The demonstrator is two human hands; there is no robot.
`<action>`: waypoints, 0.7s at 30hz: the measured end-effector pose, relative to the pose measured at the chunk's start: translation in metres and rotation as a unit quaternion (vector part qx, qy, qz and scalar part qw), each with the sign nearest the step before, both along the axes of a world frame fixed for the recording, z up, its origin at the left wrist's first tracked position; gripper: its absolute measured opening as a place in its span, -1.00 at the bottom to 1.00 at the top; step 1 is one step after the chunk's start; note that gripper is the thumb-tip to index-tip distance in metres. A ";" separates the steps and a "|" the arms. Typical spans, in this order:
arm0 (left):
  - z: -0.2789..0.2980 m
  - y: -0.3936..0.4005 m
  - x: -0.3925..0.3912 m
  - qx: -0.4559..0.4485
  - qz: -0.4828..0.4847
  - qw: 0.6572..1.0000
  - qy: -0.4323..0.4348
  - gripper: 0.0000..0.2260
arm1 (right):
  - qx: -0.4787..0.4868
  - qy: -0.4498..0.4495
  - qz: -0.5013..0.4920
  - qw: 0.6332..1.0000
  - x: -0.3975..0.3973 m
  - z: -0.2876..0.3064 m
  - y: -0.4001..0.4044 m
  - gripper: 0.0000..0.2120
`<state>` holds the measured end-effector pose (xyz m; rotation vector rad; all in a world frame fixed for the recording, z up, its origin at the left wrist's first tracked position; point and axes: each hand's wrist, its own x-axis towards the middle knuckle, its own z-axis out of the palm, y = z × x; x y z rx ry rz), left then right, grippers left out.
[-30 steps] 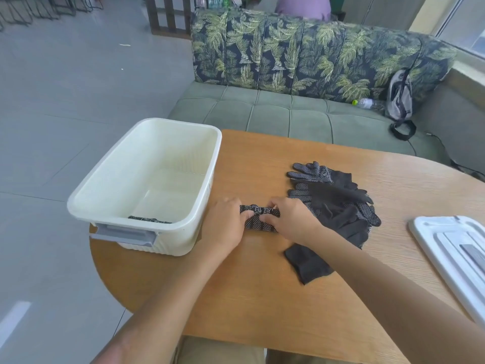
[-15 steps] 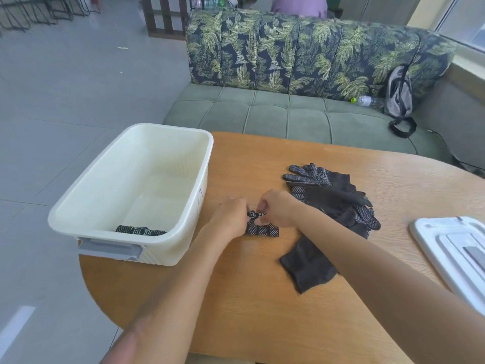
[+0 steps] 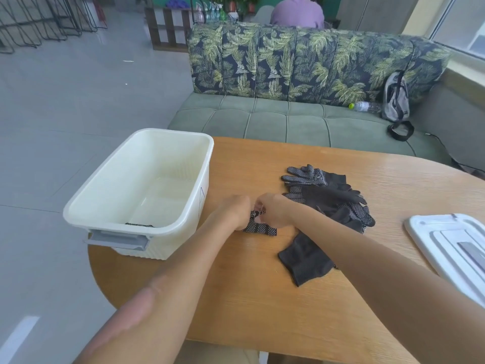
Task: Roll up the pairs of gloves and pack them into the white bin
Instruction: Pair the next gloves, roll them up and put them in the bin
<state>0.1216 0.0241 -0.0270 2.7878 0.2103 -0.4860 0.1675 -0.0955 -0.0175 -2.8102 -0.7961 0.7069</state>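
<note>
Head view: my hands have drawn closer together; left hand (image 3: 235, 211) and right hand (image 3: 273, 212) seemingly pinch the rolled gloves (image 3: 259, 227) on the desk (image 3: 262, 298).

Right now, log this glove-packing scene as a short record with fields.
surface: round wooden table
left hand: grips the rolled glove pair on the table
right hand: pinches the same roll at its top
white bin: at the table's left edge, one dark glove roll inside near the front wall
loose gloves: black dotted pile right of the hands, not yet rolled
white lid: at the table's right edge
beyond the table: green sofa with a grey backpack and a bottle
</note>
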 end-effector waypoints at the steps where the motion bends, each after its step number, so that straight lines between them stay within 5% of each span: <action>1: 0.002 -0.001 -0.001 0.001 -0.002 1.000 -0.011 -0.81 | 0.005 -0.006 0.001 1.000 -0.002 0.003 -0.002 -0.57; 11: 0.085 -0.017 -0.008 0.050 -0.057 0.984 -0.164 -0.77 | 0.089 -0.088 -0.028 0.992 -0.019 0.088 -0.034 -0.73; 21: 0.166 0.053 -0.030 0.005 -0.111 0.985 -0.135 -0.78 | 0.101 -0.163 0.047 0.980 -0.036 0.152 0.007 -0.76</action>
